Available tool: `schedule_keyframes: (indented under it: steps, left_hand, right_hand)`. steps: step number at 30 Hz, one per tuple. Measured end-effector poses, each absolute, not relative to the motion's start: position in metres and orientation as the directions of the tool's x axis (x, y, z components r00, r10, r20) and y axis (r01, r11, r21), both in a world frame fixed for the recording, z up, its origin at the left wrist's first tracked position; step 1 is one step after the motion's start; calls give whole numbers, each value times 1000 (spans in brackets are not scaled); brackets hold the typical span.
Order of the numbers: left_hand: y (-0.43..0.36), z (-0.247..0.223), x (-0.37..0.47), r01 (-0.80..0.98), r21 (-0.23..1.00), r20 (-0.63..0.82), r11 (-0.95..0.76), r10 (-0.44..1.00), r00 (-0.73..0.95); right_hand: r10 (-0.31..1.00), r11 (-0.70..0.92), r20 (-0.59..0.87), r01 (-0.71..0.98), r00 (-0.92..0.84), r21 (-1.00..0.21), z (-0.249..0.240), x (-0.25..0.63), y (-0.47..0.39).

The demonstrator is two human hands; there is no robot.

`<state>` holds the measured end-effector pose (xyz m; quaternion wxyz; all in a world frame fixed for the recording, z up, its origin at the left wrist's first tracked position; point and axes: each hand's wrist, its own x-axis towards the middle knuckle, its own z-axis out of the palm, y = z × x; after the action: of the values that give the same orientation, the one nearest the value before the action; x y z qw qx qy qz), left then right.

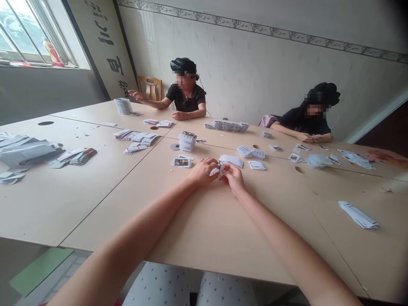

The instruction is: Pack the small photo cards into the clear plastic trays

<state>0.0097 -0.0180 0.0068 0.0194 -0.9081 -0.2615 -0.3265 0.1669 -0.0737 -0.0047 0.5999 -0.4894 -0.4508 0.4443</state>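
Note:
My left hand (204, 171) and my right hand (234, 177) meet over the near middle of the table, fingers closed on one small white paper piece (221, 170) with a dark part. Its exact kind is too small to tell. Just beyond my right hand lies a fanned pile of white papers (231, 160). Left of my left hand is a short stack of printed cards (182, 162), a dark picture on top. Behind that stands a taller stack of white packets (187, 141).
White paper heaps (28, 148) cover the table's left side. Folded papers (137, 138) lie mid-left; a paper strip bundle (358, 214) is at right. Across the table sit two people, one beside a tall stack (123, 106), the other handling something small. Round holes (300, 170) pierce the tabletop.

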Motion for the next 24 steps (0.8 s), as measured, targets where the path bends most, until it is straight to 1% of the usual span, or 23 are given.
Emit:
schedule_keyframes:
  steps: [7,11,15,18,21,24]
  left_hand:
    - [-14,3,11,507,105,595,-856,462,657]
    - [-15,5,10,516,110,601,-850,470,646]
    - [-20,12,9,550,138,627,-824,502,595]
    - [-24,16,9,562,131,645,-817,501,578]
    - [-24,16,10,547,112,619,-830,488,615]
    - [-22,13,10,546,111,579,-830,501,643]
  right_hand:
    - [976,117,101,-73,191,-990,-2,165,-77]
    - [970,124,85,-162,228,-979,-1,166,-76]
    - [962,120,50,-252,269,-960,0,168,-74]
    - [966,93,23,-261,259,-961,1,169,-73]
    - [974,76,21,-241,226,-967,-1,171,-73]
    - [973,99,42,-245,229,-964,-3,172,-72]
